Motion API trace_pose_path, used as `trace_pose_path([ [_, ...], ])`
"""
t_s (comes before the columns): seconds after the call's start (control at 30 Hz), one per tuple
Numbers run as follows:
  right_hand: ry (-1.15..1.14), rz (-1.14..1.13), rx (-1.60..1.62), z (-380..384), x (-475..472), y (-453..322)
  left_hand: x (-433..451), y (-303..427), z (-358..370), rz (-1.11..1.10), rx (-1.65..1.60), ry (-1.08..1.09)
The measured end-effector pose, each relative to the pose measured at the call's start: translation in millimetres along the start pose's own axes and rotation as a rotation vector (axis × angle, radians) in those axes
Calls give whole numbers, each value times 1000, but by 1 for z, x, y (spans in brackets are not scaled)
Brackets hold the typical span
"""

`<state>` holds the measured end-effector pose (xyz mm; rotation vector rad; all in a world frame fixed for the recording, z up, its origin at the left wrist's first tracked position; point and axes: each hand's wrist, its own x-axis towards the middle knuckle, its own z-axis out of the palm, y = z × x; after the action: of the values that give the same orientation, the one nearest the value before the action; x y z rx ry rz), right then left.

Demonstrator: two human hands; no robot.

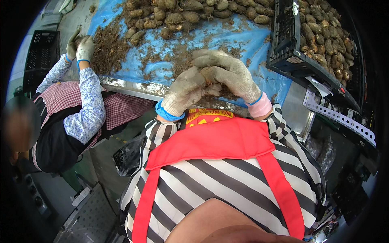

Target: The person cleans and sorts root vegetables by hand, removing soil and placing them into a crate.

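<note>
Both my hands wear dirty white knit gloves and meet above the table's near edge. My left hand (185, 91) has its fingers curled around a brown taro corm (207, 75). My right hand (229, 71) presses against the same corm from the other side, fingers bent over it; most of the corm is hidden between the gloves. Beneath them lies a blue plastic sheet (161, 71) strewn with root fibres and soil. Beyond, a heap of hairy taro corms (182, 16) covers the far part of the sheet.
At right, a black plastic crate (285, 57) holds many corms. A pile of brown root trimmings (109, 50) lies at left, next to a co-worker whose gloved hands (80, 48) are together. The metal table edge (133, 88) runs in front of me. Another black crate (41, 54) stands far left.
</note>
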<state>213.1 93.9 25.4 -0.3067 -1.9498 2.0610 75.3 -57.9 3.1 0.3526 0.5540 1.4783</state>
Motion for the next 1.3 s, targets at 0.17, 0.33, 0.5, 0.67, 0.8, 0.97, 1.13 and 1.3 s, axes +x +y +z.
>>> trace_pose_path([
  [0.17, 202, 21, 98, -8, 22, 24, 6, -2, 10, 1, 85, 73],
  [0.33, 352, -125, -338, -50, 28, 43, 7, 3, 6, 62, -241, 52],
  [0.5, 154, 28, 35, -4, 16, -8, 13, -2, -5, 25, -311, 107],
  [0.67, 210, 170, -75, 6, 21, -4, 7, 5, -21, -39, 89, 31],
  [0.8, 380, 177, 89, -4, 43, 22, 17, 5, 0, 31, 99, 162],
  [0.97, 294, -26, 165, -33, 31, 17, 18, 5, -11, 6, -90, -5],
  [1.13, 105, -60, -303, 3, 21, 3, 13, -2, -28, -66, -87, 129],
  [1.3, 223, 255, 15, 7, 14, 35, 5, 23, -17, -254, 599, 74],
])
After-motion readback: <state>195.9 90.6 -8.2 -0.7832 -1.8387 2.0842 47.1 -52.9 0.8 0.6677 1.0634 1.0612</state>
